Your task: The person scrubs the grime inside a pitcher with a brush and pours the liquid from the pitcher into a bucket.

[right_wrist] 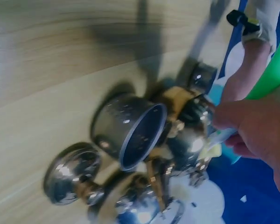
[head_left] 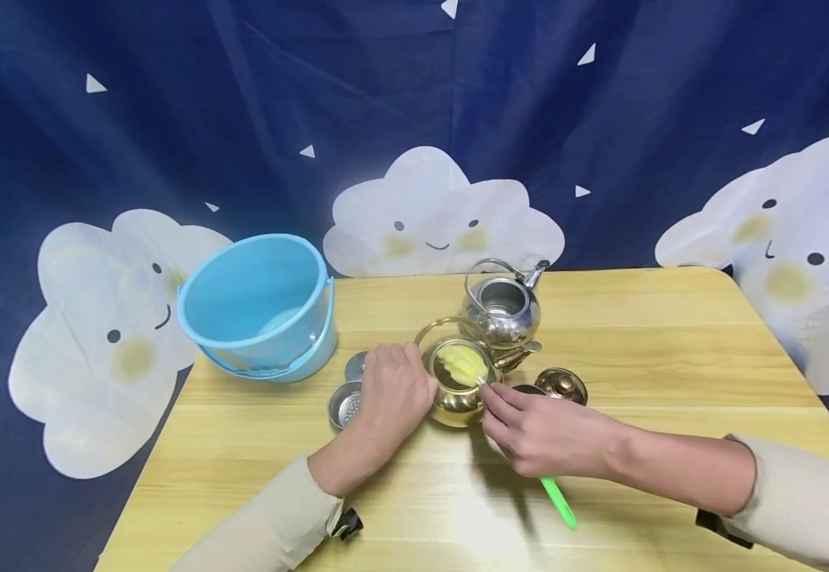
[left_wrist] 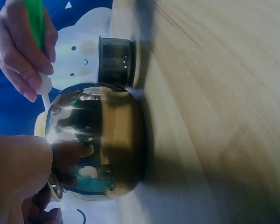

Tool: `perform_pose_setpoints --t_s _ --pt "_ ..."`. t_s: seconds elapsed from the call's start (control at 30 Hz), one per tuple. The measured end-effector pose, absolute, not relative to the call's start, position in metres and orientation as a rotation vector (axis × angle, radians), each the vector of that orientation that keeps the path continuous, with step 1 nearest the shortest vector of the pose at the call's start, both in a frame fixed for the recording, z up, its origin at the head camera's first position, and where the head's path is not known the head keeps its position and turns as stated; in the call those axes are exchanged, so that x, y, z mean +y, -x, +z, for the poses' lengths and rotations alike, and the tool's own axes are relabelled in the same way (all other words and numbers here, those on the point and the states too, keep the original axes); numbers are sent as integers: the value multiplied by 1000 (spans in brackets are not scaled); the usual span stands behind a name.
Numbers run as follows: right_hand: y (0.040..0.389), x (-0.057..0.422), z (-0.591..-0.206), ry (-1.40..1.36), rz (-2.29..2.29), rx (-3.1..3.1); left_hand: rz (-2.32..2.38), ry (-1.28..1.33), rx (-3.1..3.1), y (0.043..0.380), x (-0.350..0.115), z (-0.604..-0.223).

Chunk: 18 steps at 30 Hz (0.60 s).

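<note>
A gold teapot (head_left: pixel 457 409) stands lidless on the table, its hoop handle (head_left: pixel 446 322) upright. My left hand (head_left: pixel 396 389) grips its near left side; in the left wrist view the fingers (left_wrist: pixel 42 212) curl by the handle's base. My right hand (head_left: pixel 550 429) pinches a sponge brush by its white neck, the green handle (head_left: pixel 559 502) slanting out below the palm. The brush's yellow sponge head (head_left: pixel 462 364) sits in the teapot's mouth. In the right wrist view, the sponge (right_wrist: pixel 212 151) shows partly beside the teapot (right_wrist: pixel 191 140).
A silver kettle (head_left: pixel 503 326) stands behind the gold teapot. A gold lid (head_left: pixel 563 387) and a metal strainer (right_wrist: pixel 130 128) lie to its right. Another strainer (head_left: pixel 346 405) and a round metal piece (head_left: pixel 355 365) are left. A blue bucket (head_left: pixel 264 349) stands at the back left.
</note>
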State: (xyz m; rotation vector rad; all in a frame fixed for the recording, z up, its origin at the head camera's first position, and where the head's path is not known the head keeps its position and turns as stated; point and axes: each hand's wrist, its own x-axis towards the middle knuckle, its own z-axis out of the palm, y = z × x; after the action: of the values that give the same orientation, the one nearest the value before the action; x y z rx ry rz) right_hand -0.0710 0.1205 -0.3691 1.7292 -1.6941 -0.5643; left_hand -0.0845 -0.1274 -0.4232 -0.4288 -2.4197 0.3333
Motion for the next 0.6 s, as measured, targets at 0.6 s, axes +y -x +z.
perform_pose_setpoints --t_s 0.6 --pt "100 76 -289 -1837 -291 -2416 382 411 -2468 84 -125 -424"
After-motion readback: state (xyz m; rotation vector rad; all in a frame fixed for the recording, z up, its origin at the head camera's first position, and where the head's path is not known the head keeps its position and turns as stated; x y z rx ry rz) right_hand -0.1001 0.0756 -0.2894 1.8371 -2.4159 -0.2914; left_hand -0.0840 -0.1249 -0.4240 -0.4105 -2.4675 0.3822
